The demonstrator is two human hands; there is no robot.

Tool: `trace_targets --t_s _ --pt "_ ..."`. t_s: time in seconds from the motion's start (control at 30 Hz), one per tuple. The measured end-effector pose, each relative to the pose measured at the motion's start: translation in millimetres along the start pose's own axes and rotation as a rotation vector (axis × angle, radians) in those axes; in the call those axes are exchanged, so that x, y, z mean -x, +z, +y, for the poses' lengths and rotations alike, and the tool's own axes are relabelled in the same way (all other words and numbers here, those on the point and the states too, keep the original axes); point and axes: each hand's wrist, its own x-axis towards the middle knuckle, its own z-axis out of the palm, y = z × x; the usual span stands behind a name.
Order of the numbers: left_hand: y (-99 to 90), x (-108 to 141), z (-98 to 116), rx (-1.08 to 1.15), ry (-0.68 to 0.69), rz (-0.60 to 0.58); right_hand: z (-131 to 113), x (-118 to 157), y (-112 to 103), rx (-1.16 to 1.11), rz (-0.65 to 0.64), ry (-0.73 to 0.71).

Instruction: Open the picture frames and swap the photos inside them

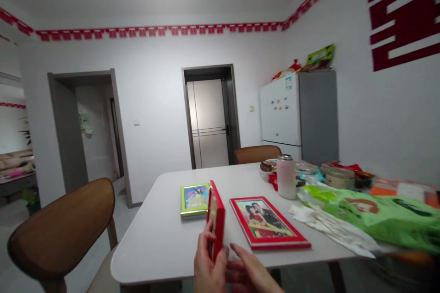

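Observation:
My left hand (207, 258) grips a red picture frame (220, 220), held upright above the table and seen nearly edge-on, so its picture is hidden. Close by on the right is my right hand (249, 268), its fingers stretched out; whether they touch the held frame I cannot tell. Behind the held one, a green picture frame (185, 214) with a photo of a figure in yellow lies on the white table (158, 242). A second red picture frame (280, 241), showing a couple, lies flat to the right of my hands.
A pink-white tumbler (286, 177) stands right of centre. Beside it are white wipes or tissues (330, 229), a green packet (381, 217) and a lidded tub (338, 177). Brown chairs (65, 229) stand left and behind (257, 152), with a fridge (280, 119) at the back right.

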Motion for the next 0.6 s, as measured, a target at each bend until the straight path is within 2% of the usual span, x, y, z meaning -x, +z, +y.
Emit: trace_targets --t_s 0.03,0.1,0.17,0.23,0.3,0.4,0.5,0.6 --pt "6.9 -3 6 0.137 -0.025 0.042 2 4 9 -0.062 -0.053 -0.043" --pt "18.1 -13 15 0.355 -0.049 0.093 -5 6 16 -0.134 -0.053 -0.200" --pt "24.9 -25 19 0.476 -0.034 0.127 -25 2 1 -0.087 0.016 -0.289" --pt "31.1 -38 14 0.509 -0.052 0.107 -53 -9 -32 0.098 0.132 -0.243" --pt "41.5 -48 1 0.463 -0.114 0.015 -82 -24 -71 0.328 0.195 -0.186" --pt "65.9 -53 -26 0.202 -0.166 -0.112 -113 -47 -119 0.768 0.215 -0.265" --pt "87.7 -52 -47 -0.014 -0.186 -0.165 -121 -62 -142 0.949 0.238 -0.287" --pt "95.2 -48 -56 -0.075 -0.215 -0.202 -116 -67 -151 1.062 0.289 -0.308"
